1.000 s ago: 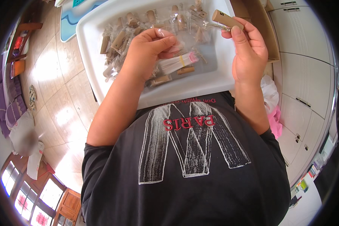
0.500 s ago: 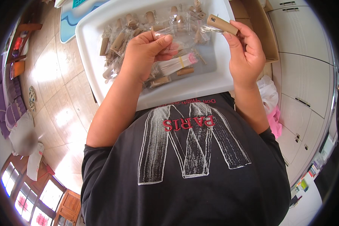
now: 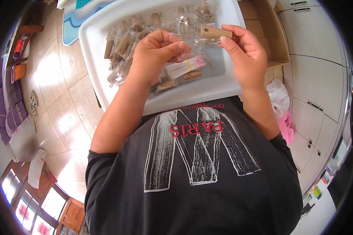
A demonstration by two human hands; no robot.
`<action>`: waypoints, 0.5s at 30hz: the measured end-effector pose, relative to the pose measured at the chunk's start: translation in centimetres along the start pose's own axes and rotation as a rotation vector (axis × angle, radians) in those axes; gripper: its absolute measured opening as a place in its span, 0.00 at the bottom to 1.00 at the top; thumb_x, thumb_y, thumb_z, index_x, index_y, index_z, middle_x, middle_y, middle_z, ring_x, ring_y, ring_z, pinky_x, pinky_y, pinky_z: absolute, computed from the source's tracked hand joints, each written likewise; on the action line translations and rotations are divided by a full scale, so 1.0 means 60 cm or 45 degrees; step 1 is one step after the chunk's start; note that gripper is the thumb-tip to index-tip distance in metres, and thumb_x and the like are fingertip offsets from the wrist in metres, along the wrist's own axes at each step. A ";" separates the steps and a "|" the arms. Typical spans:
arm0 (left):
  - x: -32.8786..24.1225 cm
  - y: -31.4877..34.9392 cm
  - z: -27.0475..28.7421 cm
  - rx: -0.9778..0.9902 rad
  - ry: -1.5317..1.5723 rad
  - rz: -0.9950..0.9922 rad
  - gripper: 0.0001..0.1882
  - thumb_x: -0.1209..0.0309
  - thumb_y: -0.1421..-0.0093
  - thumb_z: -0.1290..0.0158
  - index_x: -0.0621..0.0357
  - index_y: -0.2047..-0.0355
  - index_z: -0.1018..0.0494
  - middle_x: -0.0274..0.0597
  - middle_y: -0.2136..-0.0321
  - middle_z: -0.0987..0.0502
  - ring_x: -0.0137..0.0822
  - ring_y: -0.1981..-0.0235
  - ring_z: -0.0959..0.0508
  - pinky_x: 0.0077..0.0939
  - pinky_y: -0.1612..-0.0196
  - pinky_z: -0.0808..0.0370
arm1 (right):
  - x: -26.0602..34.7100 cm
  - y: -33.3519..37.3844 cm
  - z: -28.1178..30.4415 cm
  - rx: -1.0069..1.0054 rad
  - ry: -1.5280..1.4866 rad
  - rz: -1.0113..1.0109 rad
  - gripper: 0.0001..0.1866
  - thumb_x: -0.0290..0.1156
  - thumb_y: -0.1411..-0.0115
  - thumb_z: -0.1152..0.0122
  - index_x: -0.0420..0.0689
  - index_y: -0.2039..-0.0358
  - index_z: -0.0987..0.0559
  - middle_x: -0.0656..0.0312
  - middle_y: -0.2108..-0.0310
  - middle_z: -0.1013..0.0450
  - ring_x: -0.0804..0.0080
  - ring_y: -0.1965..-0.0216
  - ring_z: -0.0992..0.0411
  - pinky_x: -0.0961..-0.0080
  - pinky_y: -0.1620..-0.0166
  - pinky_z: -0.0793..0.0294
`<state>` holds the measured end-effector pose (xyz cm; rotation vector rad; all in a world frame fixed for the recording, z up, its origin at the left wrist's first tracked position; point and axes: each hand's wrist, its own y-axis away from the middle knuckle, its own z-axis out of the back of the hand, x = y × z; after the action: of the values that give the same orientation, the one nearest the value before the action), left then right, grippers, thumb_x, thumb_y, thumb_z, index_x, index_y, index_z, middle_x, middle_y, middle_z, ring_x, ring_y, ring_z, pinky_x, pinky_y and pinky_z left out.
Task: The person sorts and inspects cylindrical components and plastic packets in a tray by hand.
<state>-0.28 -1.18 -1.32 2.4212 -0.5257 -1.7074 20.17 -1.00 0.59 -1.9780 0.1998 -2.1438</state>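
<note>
Over a white plastic bin [image 3: 208,94], my right hand [image 3: 250,55] pinches a brown cylinder [image 3: 215,32] at its right end. The cylinder lies nearly level, with a small dark square mark near its left end and thin shiny strands under it. My left hand [image 3: 161,55] is closed on a clear plastic bag [image 3: 184,38], whose film stretches toward the cylinder; whether the cylinder's end is inside it I cannot tell. Below sits a bundle of clear bags [image 3: 180,69] with a yellow band and pink ends. A loose brown cylinder [image 3: 192,75] lies beside the bundle.
Several bagged brown cylinders [image 3: 123,44] fill the bin's left and far parts. An open cardboard box [image 3: 280,47] stands to the right, before white cabinets [image 3: 317,78]. White and pink plastic bags [image 3: 280,102] lie below the box. Tiled floor [image 3: 59,98] stretches on the left.
My right hand has moved left and slightly down with the cylinder, bringing it close to the clear bag. The cylinder has turned from tilted to nearly level. My left hand has barely shifted.
</note>
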 end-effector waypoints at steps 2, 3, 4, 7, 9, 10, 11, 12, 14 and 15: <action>0.001 0.000 -0.002 0.028 0.047 -0.005 0.05 0.76 0.46 0.46 0.62 0.72 0.31 0.42 0.74 0.23 0.30 0.73 0.23 0.20 0.69 0.25 | 0.004 -0.003 0.003 -0.027 -0.329 -0.316 0.13 0.24 0.46 0.42 0.37 0.59 0.26 0.67 0.74 0.30 0.83 0.72 0.32 0.89 0.68 0.33; 0.001 0.001 -0.003 0.036 0.032 -0.019 0.04 0.76 0.45 0.47 0.62 0.72 0.31 0.42 0.74 0.23 0.28 0.74 0.24 0.20 0.69 0.26 | 0.004 -0.003 0.005 -0.026 -0.328 -0.316 0.13 0.24 0.46 0.42 0.37 0.59 0.26 0.67 0.74 0.30 0.83 0.72 0.32 0.89 0.68 0.33; 0.001 0.001 -0.003 0.044 0.017 -0.031 0.03 0.76 0.45 0.47 0.61 0.72 0.31 0.42 0.73 0.22 0.26 0.74 0.25 0.19 0.70 0.27 | 0.004 -0.003 0.007 -0.055 -0.303 -0.344 0.14 0.25 0.45 0.43 0.36 0.57 0.27 0.68 0.74 0.31 0.84 0.73 0.33 0.90 0.72 0.39; 0.001 0.000 0.001 0.088 0.002 -0.034 0.03 0.77 0.45 0.47 0.61 0.72 0.32 0.43 0.73 0.22 0.27 0.73 0.24 0.19 0.69 0.26 | 0.004 -0.004 0.006 -0.070 -0.291 -0.370 0.15 0.26 0.44 0.44 0.36 0.57 0.27 0.68 0.74 0.31 0.84 0.72 0.33 0.89 0.69 0.38; 0.000 0.002 0.002 0.075 -0.026 -0.030 0.03 0.77 0.45 0.48 0.61 0.72 0.32 0.43 0.73 0.23 0.27 0.72 0.24 0.19 0.69 0.26 | 0.003 -0.004 0.005 -0.056 -0.304 -0.368 0.14 0.25 0.45 0.43 0.36 0.58 0.26 0.66 0.73 0.29 0.82 0.70 0.31 0.88 0.63 0.32; 0.000 0.002 0.002 0.060 -0.053 -0.026 0.03 0.78 0.45 0.48 0.61 0.72 0.32 0.44 0.72 0.23 0.28 0.71 0.23 0.20 0.68 0.25 | 0.002 -0.004 0.005 -0.034 -0.293 -0.395 0.13 0.25 0.45 0.43 0.36 0.58 0.26 0.66 0.72 0.29 0.82 0.69 0.31 0.87 0.63 0.32; 0.001 0.002 0.003 0.060 -0.052 -0.026 0.03 0.78 0.45 0.48 0.61 0.72 0.32 0.44 0.72 0.23 0.28 0.71 0.23 0.20 0.68 0.25 | 0.001 -0.004 0.006 -0.013 -0.281 -0.422 0.13 0.25 0.44 0.43 0.36 0.58 0.26 0.65 0.71 0.29 0.82 0.69 0.31 0.87 0.62 0.32; 0.002 0.001 0.004 0.066 -0.067 -0.028 0.03 0.78 0.45 0.48 0.61 0.71 0.31 0.44 0.71 0.23 0.28 0.70 0.23 0.20 0.67 0.25 | 0.004 -0.004 0.006 -0.012 -0.280 -0.422 0.13 0.25 0.44 0.43 0.36 0.58 0.26 0.65 0.71 0.29 0.82 0.69 0.31 0.87 0.62 0.32; 0.002 0.002 0.004 0.069 -0.081 -0.030 0.04 0.78 0.45 0.48 0.62 0.70 0.31 0.44 0.70 0.23 0.29 0.70 0.22 0.21 0.66 0.25 | 0.013 -0.005 0.008 0.059 -0.250 -0.463 0.12 0.25 0.45 0.43 0.36 0.59 0.26 0.65 0.70 0.28 0.82 0.68 0.31 0.88 0.62 0.32; -0.001 0.004 0.000 0.079 -0.096 0.007 0.06 0.78 0.46 0.47 0.63 0.66 0.31 0.43 0.70 0.23 0.29 0.69 0.23 0.21 0.65 0.25 | 0.013 -0.006 0.009 0.060 -0.250 -0.464 0.12 0.25 0.45 0.43 0.36 0.59 0.26 0.65 0.70 0.28 0.82 0.68 0.31 0.88 0.62 0.32</action>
<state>-0.34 -1.41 -1.19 2.4021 -0.6027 -1.8122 20.65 -0.84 1.48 -2.3252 -0.2611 -2.1056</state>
